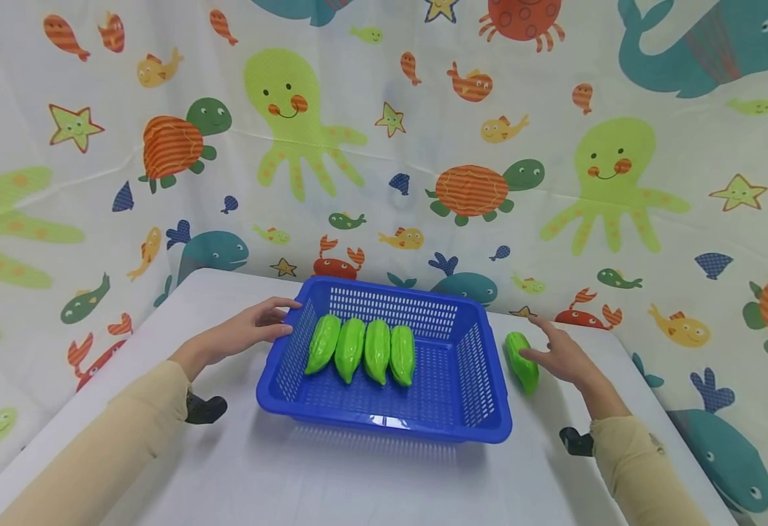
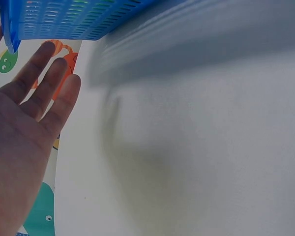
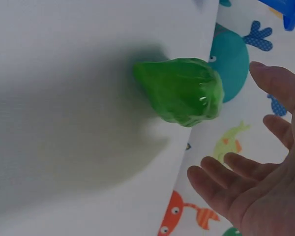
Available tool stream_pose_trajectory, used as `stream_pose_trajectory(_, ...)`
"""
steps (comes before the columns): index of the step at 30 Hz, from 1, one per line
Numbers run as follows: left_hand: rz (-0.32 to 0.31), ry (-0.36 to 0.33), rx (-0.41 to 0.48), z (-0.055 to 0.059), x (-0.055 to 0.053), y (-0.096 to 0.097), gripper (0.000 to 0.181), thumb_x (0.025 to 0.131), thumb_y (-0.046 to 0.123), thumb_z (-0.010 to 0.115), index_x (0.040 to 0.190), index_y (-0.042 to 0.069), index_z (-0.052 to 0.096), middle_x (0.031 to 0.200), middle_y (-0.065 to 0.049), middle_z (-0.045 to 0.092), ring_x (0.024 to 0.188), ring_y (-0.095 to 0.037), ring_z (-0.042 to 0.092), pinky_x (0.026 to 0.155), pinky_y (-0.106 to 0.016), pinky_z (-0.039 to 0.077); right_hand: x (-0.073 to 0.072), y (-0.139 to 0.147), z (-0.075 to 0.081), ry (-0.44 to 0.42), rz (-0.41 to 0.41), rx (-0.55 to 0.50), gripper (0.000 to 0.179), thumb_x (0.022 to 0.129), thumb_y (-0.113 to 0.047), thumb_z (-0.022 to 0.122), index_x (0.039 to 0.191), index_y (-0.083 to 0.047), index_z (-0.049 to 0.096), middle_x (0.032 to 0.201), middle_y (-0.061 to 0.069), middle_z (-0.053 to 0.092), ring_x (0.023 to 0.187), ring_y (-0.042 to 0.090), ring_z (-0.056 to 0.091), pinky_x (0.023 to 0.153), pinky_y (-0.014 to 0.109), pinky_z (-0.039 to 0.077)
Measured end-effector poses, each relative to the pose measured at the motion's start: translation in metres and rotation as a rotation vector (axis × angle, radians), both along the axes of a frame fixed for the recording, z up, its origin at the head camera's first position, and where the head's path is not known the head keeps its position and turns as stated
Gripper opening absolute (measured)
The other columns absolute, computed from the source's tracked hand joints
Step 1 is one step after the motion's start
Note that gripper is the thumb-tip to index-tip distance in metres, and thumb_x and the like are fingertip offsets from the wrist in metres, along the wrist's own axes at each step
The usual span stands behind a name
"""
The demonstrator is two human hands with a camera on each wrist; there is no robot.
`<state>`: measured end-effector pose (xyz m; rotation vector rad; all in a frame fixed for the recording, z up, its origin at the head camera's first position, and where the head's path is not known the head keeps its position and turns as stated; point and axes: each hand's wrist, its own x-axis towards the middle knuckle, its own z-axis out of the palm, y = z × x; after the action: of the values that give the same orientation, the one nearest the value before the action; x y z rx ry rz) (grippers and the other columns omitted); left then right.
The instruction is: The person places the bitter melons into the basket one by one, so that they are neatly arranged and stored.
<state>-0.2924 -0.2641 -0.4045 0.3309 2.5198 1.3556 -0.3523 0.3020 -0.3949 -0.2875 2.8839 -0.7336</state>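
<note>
Head view: blue basket [image 1: 482, 365] on white table [image 1: 370, 482], four green gourds [image 1: 364, 351] inside, lying side by side in left half, right half bare. Left hand [image 1: 252, 332] at basket left rim, fingers straight, touching rim. Fifth gourd [image 1: 522, 361] on table just right of basket. Right hand [image 1: 557, 354] beside it, fingers spread, thumb touching it.

Left wrist view: left hand [image 2: 24, 132] flat, fingers wide, basket [image 2: 64, 19] corner just above fingertips.

Right wrist view: gourd [image 3: 182, 91] at table edge, right hand [image 3: 255, 187] spread wide, holding nothing.
</note>
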Motion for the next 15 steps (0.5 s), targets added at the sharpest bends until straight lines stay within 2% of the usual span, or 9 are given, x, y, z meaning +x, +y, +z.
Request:
stream_pose_trajectory(10,-0.001,-0.001,0.011,-0.001,0.0,0.0,0.065,0.096,0.044,0.058,0.15,0.021,0.031,0.15,-0.025,0.036,0.137,-0.045,0.035,0.103,-0.061,0.039,0.002,-0.001,-0.012,-0.053,0.009,0.009,0.073,0.094,-0.03,0.066,0.151,-0.003,0.029,0.146,0.036,0.033,0.126,0.058,0.04,0.096,0.066,0.041)
stream_pose_trajectory(15,-0.002,0.005,0.004,-0.001,0.001,0.0,0.066,0.096,0.044,0.058,0.151,0.021,0.03,0.149,-0.025,0.036,0.137,-0.045,0.035,0.103,-0.061,0.039,0.005,-0.002,-0.017,-0.085,0.031,0.017,0.063,0.095,-0.027,0.063,0.148,-0.006,0.036,0.143,0.036,0.038,0.124,0.056,0.042,0.096,0.066,0.042)
